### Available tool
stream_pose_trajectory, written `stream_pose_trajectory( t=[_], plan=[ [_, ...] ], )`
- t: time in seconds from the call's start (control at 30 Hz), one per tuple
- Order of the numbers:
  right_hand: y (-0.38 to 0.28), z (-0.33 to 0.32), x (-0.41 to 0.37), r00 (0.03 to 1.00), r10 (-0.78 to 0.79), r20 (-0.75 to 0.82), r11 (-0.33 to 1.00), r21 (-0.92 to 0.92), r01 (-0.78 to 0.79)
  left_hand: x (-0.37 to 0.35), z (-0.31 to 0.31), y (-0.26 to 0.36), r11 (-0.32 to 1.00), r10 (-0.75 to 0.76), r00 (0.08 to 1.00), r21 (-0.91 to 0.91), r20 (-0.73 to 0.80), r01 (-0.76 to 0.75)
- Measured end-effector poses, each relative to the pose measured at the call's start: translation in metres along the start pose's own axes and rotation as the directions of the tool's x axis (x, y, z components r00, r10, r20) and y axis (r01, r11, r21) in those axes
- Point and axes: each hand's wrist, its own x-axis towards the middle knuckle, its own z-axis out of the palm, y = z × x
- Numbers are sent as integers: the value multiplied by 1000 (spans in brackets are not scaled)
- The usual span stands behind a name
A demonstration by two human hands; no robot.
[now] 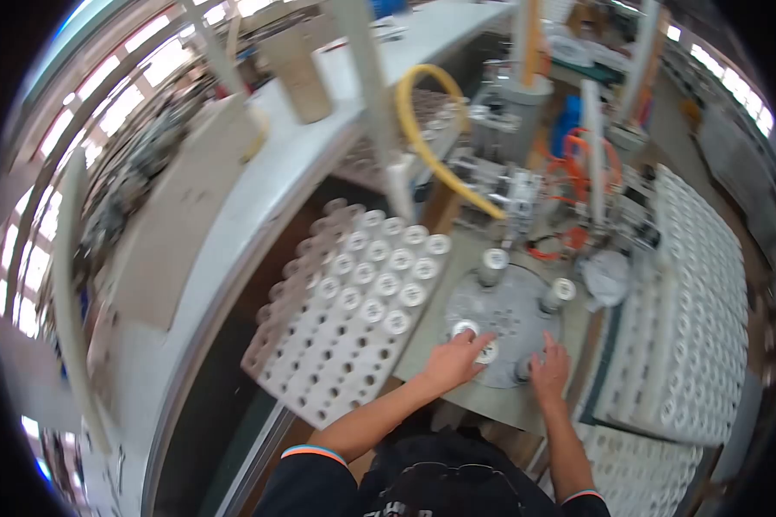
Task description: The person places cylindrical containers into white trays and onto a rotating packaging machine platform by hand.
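A round grey plate [502, 312] lies on the bench in front of me, with posts around its edge. White round-topped parts stand on it, one at the back [494, 258] and another at the right [562, 290]. My left hand [457, 360] is closed at the plate's left front, its fingers around a white round part [488, 351]. Another white round part [466, 329] shows right at its fingertips. At the front right, my right hand [550, 370] has its fingers apart and stretched forward, beside a short grey post [523, 370].
To the left sits a perforated tray [319, 379] partly filled with rows of white round parts. Large trays [672, 345] of similar parts stand at the right. Behind the plate is a machine [500, 181] with a yellow hose [414, 129] and orange tubing [569, 172].
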Motion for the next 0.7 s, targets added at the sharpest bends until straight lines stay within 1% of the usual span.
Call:
stream_pose_trajectory(
  t=[0.03, 0.07, 0.1, 0.13, 0.17, 0.2, 0.23, 0.27, 0.3, 0.33, 0.37, 0.4, 0.43, 0.47, 0.5, 0.53, 0.57, 0.6, 0.63, 0.67, 0.7],
  plan=[
    [0, 10, 2, 999, -38, 26, 999, 34, 37, -24, -16, -24, 995, -96, 992, -9, -76, 96],
    [1, 18, 2, 994, -83, 74, 995, -44, 87, -49, -33, -49, 984, -178, 973, -25, -148, 176],
    [2, 24, 3, 986, -118, 117, 983, -129, 133, -77, -53, -70, 952, -304, 926, -30, -224, 305],
    [1, 26, 5, 983, -135, 125, 982, -114, 149, -107, -73, -91, 906, -415, 861, -47, -293, 420],
    [0, 25, 8, 986, -63, 155, 992, -101, 80, -138, -91, -118, 883, -431, 807, -6, -404, 469],
    [-4, 22, 8, 982, 13, 187, 996, -94, 4, -168, -103, -152, 827, -463, 730, 52, -502, 560],
    [-7, 19, 7, 981, 5, 193, 996, -90, 12, -188, -127, -171, 719, -584, 620, 20, -524, 695],
    [-10, 14, 5, 995, -28, 94, 993, -111, 39, -206, -148, -188, 589, -688, 490, -17, -536, 808],
    [-13, 11, 2, 998, -62, -4, 989, -135, 60, -222, -159, -212, 542, -660, 467, 58, -589, 838],
    [-15, 9, -1, 998, -62, 5, 989, -137, 62, -221, -183, -211, 452, -780, 359, -65, -513, 889],
    [-16, 7, -3, 1000, 6, -26, 995, -101, -8, -233, -183, -233, 451, -784, 360, -64, -506, 890],
    [-19, 6, -6, 995, 78, -58, 995, -64, -82, -245, -178, -265, 495, -752, 430, 2, -499, 869],
    [-22, 5, -8, 994, 88, -57, 993, -71, -92, -251, -176, -286, 540, -717, 501, 70, -485, 839],
    [-23, 2, -9, 991, 126, -44, 991, -43, -128, -248, -179, -290, 508, -797, 494, 56, -347, 860],
    [-24, -1, -11, 986, 164, -31, 986, -17, -165, -247, -179, -290, 517, -796, 504, 59, -334, 854],
    [-24, -5, -12, 984, 177, -36, 984, -29, -178, -247, -180, -288, 566, -758, 554, 74, -345, 821],
    [-23, -10, -15, 982, 185, -34, 983, 1, -185, -244, -181, -283, 616, -714, 604, 90, -355, 782],
    [-22, -16, -18, 979, 199, -35, 980, 31, -198, -247, -182, -283, 583, -748, 576, 88, -331, 808],
    [-18, -17, -23, 973, 227, -50, 974, 15, -226, -259, -174, -296, 617, -678, 621, 155, -395, 772],
    [-10, -16, -31, 969, 242, -45, 970, 43, -241, -272, -164, -310, 654, -590, 673, 225, -446, 722],
    [0, -18, -40, 961, 270, -51, 962, 65, -267, -278, -156, -316, 602, -655, 621, 200, -429, 773]
  ],
)
